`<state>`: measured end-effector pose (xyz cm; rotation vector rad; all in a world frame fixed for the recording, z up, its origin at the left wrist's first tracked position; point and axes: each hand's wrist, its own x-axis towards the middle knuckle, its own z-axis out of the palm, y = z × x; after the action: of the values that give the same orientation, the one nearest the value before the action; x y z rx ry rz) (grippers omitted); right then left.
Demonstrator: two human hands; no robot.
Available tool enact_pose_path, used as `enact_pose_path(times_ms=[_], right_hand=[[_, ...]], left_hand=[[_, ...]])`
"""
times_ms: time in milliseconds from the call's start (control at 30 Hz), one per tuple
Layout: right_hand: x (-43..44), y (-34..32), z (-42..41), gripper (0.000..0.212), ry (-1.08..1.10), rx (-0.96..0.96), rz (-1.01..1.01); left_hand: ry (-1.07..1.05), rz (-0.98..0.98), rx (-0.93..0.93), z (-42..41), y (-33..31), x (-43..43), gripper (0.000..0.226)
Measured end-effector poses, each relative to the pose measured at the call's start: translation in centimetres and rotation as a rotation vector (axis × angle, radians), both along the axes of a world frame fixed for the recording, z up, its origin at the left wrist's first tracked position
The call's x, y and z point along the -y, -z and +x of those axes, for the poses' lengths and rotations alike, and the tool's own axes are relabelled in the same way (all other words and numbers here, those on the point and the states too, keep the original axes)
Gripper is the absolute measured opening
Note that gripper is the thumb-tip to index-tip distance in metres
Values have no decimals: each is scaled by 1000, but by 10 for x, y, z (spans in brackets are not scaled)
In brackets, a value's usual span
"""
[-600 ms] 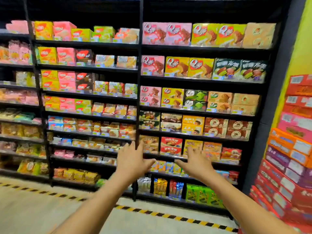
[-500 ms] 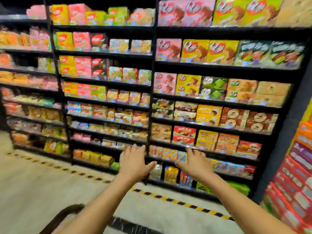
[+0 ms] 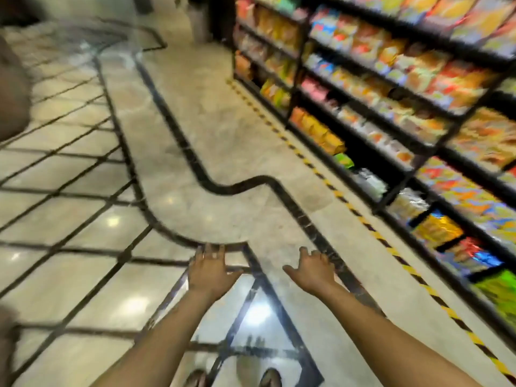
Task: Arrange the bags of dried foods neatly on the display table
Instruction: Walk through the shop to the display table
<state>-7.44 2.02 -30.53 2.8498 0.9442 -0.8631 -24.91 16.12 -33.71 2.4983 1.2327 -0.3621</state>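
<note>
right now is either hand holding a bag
No, the left hand and the right hand are both open and empty, stretched out over the tiled floor.

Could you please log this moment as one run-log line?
left hand: open, empty | right hand: open, empty | shelves: at right | display table: unseen

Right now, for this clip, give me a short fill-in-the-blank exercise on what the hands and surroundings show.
1. Both hands, the left hand and the right hand, are open and hold ____.
2. The black shelves stocked with packaged snacks stand on the person's ____ side.
3. A yellow and ____ striped line runs along the floor at the foot of the shelves.

Missing words: nothing; right; black
</note>
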Motion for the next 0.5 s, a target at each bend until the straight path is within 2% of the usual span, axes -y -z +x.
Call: enact_pose_path(times_ms=[200,300,367,500], right_hand=[[-61,52,-105,70,-325,-128,-47],[-81,70,-164,72,-493,-124,-77],[-93,78,-209,72,-610,-108,-95],[-126,88,-307,71,-871,-96,-79]], left_hand=[[-371,-52,-80,-147,46,4,84],[-531,-70,-102,-214,58,22,84],[-609,-98,-126,-255,66,32,89],[-709,-134,-148,-329,78,34,82]])
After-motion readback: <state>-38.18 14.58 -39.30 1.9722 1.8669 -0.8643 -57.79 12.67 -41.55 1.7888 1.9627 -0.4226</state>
